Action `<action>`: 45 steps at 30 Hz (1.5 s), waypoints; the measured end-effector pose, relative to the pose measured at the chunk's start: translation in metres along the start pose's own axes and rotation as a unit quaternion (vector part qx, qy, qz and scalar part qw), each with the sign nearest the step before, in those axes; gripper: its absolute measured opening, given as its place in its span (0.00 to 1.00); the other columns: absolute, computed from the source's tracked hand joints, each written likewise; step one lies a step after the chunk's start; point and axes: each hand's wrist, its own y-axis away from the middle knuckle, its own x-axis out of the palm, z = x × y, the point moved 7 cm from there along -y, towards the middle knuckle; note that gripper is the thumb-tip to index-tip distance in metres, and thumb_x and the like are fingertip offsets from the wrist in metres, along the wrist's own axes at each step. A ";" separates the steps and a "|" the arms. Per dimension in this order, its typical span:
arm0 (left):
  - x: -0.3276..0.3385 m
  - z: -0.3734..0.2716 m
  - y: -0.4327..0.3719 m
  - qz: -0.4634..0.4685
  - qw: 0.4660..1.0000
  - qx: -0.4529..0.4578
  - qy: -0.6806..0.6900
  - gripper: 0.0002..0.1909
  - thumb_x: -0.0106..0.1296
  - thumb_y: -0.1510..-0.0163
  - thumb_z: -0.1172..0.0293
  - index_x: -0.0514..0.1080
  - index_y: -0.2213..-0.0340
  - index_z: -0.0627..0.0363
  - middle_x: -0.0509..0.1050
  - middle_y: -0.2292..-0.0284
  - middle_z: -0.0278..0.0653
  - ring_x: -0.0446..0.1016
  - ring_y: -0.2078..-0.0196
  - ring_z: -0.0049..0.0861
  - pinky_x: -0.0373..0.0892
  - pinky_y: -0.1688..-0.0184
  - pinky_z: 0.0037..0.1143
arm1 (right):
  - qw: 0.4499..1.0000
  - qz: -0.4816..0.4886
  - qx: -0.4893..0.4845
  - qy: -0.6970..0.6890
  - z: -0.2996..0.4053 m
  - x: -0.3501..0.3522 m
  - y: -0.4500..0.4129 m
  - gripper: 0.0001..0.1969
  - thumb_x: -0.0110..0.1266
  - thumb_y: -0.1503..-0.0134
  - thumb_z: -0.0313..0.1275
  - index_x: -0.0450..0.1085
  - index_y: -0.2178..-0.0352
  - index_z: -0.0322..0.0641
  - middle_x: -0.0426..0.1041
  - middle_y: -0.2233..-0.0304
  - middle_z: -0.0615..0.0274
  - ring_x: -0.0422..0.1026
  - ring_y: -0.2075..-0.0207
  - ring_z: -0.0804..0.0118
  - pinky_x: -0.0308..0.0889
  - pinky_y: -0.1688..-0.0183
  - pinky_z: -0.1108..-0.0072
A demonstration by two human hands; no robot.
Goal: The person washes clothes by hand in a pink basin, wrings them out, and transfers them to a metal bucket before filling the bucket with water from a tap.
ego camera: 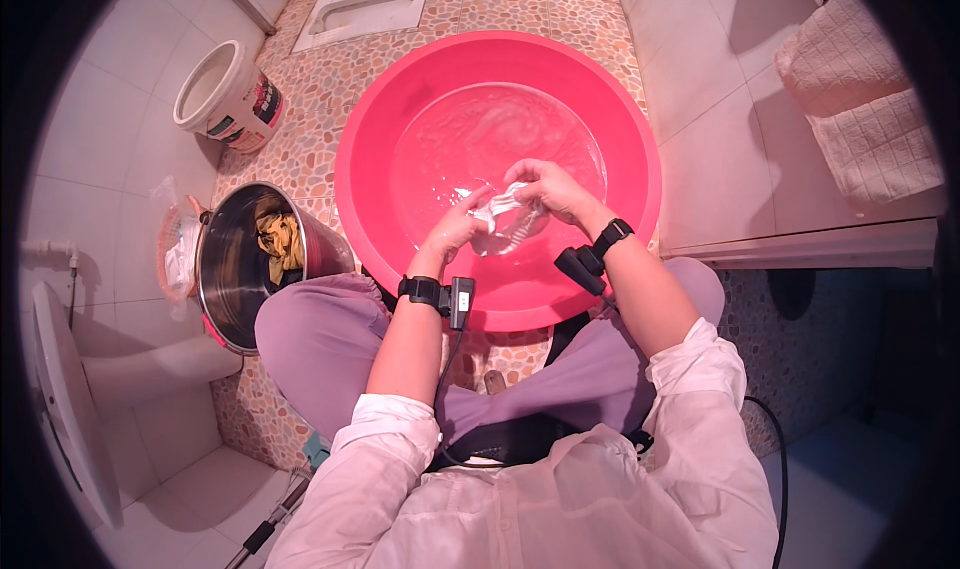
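Note:
Before me on the floor stands a large pink plastic basin (375, 149) with water (510, 130) in its bottom. Over its near half, a small wet white cloth item (499, 242), perhaps a garment, is stretched between my two hands. My left hand (456, 227) grips its left edge, with the index finger pointing outward. On the right, my right hand (555, 190) pinches the upper edge between thumb and fingers. The cloth forms a loop with a gap in the middle. Its exact kind is unclear.
Left of the basin, a stainless steel bucket (240, 291) holds yellow cloth (281, 242) and dark cloth. Beyond it are a white plastic bucket (217, 103) and a squat toilet (364, 10). A pedestal sink (67, 396) stands left; a towel (862, 103) hangs right.

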 end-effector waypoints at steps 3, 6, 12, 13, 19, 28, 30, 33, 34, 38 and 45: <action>0.019 0.004 0.005 0.071 0.995 -0.063 0.016 0.26 0.50 0.59 0.73 0.63 0.55 0.60 0.69 0.67 0.36 0.67 0.66 0.19 0.63 0.62 0.21 | 0.998 0.052 -0.033 -0.013 0.003 0.014 -0.004 0.14 0.47 0.60 0.14 0.65 0.69 0.36 0.68 0.75 0.66 0.67 0.74 0.76 0.62 0.72 0.86; 0.020 0.000 0.006 0.070 0.995 -0.069 0.003 0.19 0.52 0.56 0.65 0.67 0.61 0.59 0.70 0.68 0.34 0.66 0.66 0.17 0.61 0.61 0.20 | 0.998 0.037 -0.038 0.031 0.001 0.014 -0.004 0.10 0.44 0.59 0.15 0.66 0.73 0.37 0.68 0.77 0.66 0.68 0.75 0.77 0.62 0.72 0.87; 0.011 -0.007 -0.003 0.041 0.999 0.004 -0.008 0.13 0.52 0.53 0.61 0.70 0.71 0.58 0.70 0.70 0.32 0.66 0.66 0.16 0.58 0.60 0.18 | 0.999 -0.016 -0.018 0.045 0.002 0.008 0.001 0.10 0.38 0.59 0.16 0.67 0.77 0.36 0.68 0.80 0.64 0.67 0.77 0.75 0.62 0.76 0.84; 0.012 -0.006 -0.003 0.048 0.999 0.012 -0.018 0.12 0.52 0.53 0.61 0.70 0.72 0.57 0.71 0.71 0.32 0.65 0.66 0.16 0.57 0.60 0.18 | 0.999 -0.021 -0.019 0.041 0.004 0.008 0.000 0.11 0.38 0.59 0.16 0.68 0.76 0.35 0.68 0.80 0.62 0.67 0.76 0.74 0.62 0.75 0.82; 0.013 0.008 0.001 0.048 0.985 -0.050 0.160 0.07 0.50 0.50 0.68 0.66 0.72 0.58 0.70 0.75 0.35 0.69 0.72 0.18 0.65 0.69 0.18 | 0.986 -0.143 -0.031 0.085 0.003 -0.011 -0.002 0.11 0.39 0.59 0.18 0.68 0.74 0.35 0.68 0.80 0.61 0.67 0.78 0.70 0.62 0.76 0.79; -0.039 -0.019 0.004 -0.203 0.945 0.055 0.250 0.10 0.53 0.52 0.68 0.62 0.77 0.55 0.65 0.83 0.33 0.63 0.87 0.17 0.57 0.90 0.15 | 0.870 0.002 0.096 0.484 -0.060 -0.038 -0.003 0.24 0.53 0.62 0.49 0.72 0.77 0.34 0.71 0.78 0.47 0.72 0.75 0.56 0.64 0.71 0.72; -0.039 -0.013 0.004 -0.208 0.950 0.028 0.232 0.10 0.53 0.53 0.70 0.62 0.77 0.55 0.65 0.83 0.32 0.63 0.87 0.17 0.58 0.89 0.15 | 0.884 -0.031 0.137 0.446 -0.073 -0.056 -0.005 0.25 0.54 0.64 0.50 0.73 0.76 0.34 0.72 0.76 0.47 0.72 0.74 0.57 0.64 0.70 0.72; -0.042 -0.007 0.001 -0.209 0.950 0.065 0.223 0.09 0.54 0.56 0.74 0.63 0.75 0.56 0.64 0.82 0.31 0.63 0.86 0.17 0.60 0.86 0.17 | 0.907 -0.179 0.120 0.362 -0.075 -0.079 -0.008 0.25 0.57 0.66 0.48 0.73 0.75 0.33 0.72 0.73 0.46 0.72 0.70 0.55 0.64 0.67 0.73; -0.045 -0.001 -0.001 -0.222 0.964 0.036 0.140 0.10 0.54 0.57 0.74 0.64 0.73 0.58 0.66 0.80 0.33 0.64 0.85 0.18 0.61 0.84 0.19 | 0.896 -0.235 0.127 0.354 -0.074 -0.087 -0.006 0.25 0.58 0.66 0.47 0.73 0.74 0.33 0.72 0.72 0.46 0.71 0.69 0.55 0.64 0.66 0.73; -0.048 0.024 -0.008 -0.175 0.972 -0.023 -0.153 0.21 0.56 0.62 0.69 0.67 0.65 0.67 0.71 0.73 0.42 0.71 0.76 0.25 0.66 0.77 0.24 | 0.837 -0.333 -0.038 0.433 -0.037 -0.079 -0.001 0.14 0.56 0.63 0.33 0.71 0.76 0.31 0.71 0.78 0.47 0.70 0.70 0.50 0.64 0.64 0.69; -0.034 0.075 0.005 -0.017 0.903 -0.254 -0.345 0.18 0.55 0.59 0.62 0.72 0.72 0.67 0.73 0.79 0.43 0.71 0.79 0.26 0.66 0.78 0.27 | 0.901 -0.230 -0.049 0.365 -0.012 -0.040 0.002 0.10 0.56 0.63 0.28 0.66 0.78 0.32 0.69 0.79 0.51 0.70 0.75 0.55 0.65 0.70 0.71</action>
